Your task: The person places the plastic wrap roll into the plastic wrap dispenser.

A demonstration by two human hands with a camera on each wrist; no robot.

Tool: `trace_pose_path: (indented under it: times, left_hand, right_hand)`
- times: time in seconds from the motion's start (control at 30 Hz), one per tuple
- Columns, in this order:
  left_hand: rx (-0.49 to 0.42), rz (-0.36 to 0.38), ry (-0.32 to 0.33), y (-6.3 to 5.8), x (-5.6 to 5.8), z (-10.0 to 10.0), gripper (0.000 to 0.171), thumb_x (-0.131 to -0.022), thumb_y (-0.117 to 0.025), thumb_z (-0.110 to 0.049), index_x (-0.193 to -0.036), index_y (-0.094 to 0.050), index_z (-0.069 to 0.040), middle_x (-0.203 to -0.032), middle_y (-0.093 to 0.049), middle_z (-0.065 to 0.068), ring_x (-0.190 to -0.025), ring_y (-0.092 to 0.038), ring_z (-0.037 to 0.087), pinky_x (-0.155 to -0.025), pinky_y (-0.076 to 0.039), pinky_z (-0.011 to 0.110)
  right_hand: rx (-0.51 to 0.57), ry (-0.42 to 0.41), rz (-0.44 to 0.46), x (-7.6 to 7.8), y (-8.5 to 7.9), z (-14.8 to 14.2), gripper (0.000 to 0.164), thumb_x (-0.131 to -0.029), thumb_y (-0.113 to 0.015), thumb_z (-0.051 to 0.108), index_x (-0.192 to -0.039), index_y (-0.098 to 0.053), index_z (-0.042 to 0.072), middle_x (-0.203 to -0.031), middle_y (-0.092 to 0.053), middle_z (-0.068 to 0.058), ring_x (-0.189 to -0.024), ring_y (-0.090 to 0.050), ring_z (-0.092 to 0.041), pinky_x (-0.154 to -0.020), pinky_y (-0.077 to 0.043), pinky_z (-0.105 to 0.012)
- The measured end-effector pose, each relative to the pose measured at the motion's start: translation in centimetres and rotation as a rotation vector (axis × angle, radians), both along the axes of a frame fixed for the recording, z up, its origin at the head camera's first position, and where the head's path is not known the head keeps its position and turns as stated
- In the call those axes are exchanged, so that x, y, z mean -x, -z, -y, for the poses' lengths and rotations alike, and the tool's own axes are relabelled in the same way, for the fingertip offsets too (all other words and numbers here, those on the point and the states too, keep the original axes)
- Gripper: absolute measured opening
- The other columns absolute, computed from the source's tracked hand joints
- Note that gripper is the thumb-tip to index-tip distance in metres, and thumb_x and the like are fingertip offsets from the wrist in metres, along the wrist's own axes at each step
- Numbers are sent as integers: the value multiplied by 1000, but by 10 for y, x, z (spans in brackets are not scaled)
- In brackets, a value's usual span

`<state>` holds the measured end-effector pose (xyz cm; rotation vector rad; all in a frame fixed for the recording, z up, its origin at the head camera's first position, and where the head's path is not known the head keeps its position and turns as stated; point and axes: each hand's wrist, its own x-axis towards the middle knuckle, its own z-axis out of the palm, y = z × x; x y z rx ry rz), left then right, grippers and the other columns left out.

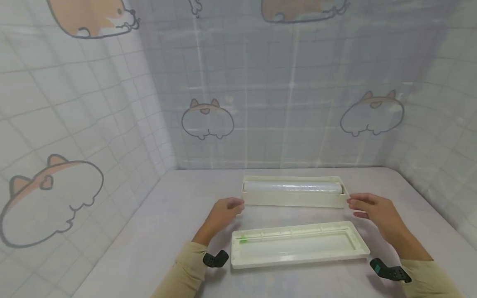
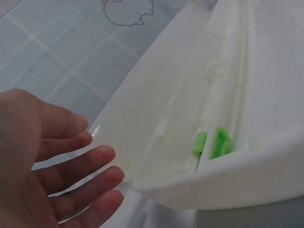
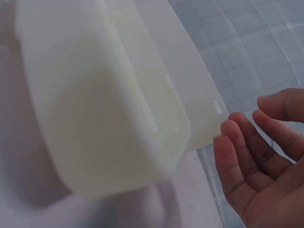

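Note:
A long cream-white box [image 1: 294,200] stands at the back of the table with its top uncovered. Inside it lies a roll of clear plastic film [image 1: 292,187]. My left hand [image 1: 222,213] has its fingertips right at the box's left end, fingers loosely bent. At the right end, the fingertips of my right hand [image 1: 380,213] meet the corner in the same loose way. Nearer to me lies the box's lid [image 1: 298,253], inner side up. A green slide cutter [image 2: 221,142] sits on a rail along the lid, by its left end.
The pale table [image 1: 179,198] is enclosed by hanging curtains [image 1: 268,82] with a grid and cartoon dogs, at the back and on both sides. Each wrist wears a black strap mount [image 1: 216,259]. The lid lies between my two forearms.

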<state>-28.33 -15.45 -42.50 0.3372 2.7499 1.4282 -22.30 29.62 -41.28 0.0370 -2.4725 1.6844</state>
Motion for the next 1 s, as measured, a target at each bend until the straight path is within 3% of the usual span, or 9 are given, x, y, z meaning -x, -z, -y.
trace_pose_path:
  times: [0.23, 0.43, 0.63, 0.83, 1.0]
  left_hand:
    - [59, 39, 79, 4, -10, 7, 33, -99, -63, -35, -125, -70, -15, -127, -66, 5, -121, -59, 28, -100, -48, 51]
    - [87, 50, 138, 5, -17, 7, 34, -99, -63, -34, -125, -69, -13, -124, -67, 7, -116, -60, 29, -94, -51, 50]
    - [102, 81, 147, 6, -23, 13, 34, -98, -65, -35, -125, -69, -14, -121, -68, 4, -117, -60, 28, -95, -51, 51]
    - [79, 129, 212, 12, -23, 20, 37, -96, -66, -40, -125, -70, -17, -120, -68, -1, -119, -59, 25, -102, -46, 52]
    - [80, 136, 251, 14, -23, 23, 36, -97, -66, -38, -123, -71, -15, -117, -69, 0, -115, -60, 23, -98, -49, 50]
  right_hand:
    - [-54, -27, 57, -11, 13, -3, 58, -100, -63, 34, -135, -52, -11, -129, -62, -22, -96, -62, 7, -82, -58, -29]
    - [-116, -10, 118, -15, 21, -3, 61, -101, -61, 37, -138, -50, -10, -136, -56, -28, -95, -57, 11, -82, -58, -30]
    - [-182, -30, 174, -14, 21, -1, 62, -100, -62, 38, -138, -50, -9, -134, -58, -26, -104, -64, -12, -81, -58, -29]
    - [-220, -94, 215, -18, 20, -2, 63, -99, -63, 39, -139, -50, -9, -135, -57, -26, -117, -60, -32, -82, -58, -30]
    - [-293, -106, 229, -18, 21, -2, 65, -99, -63, 42, -138, -51, -8, -133, -58, -26, -119, -57, -39, -89, -56, -43]
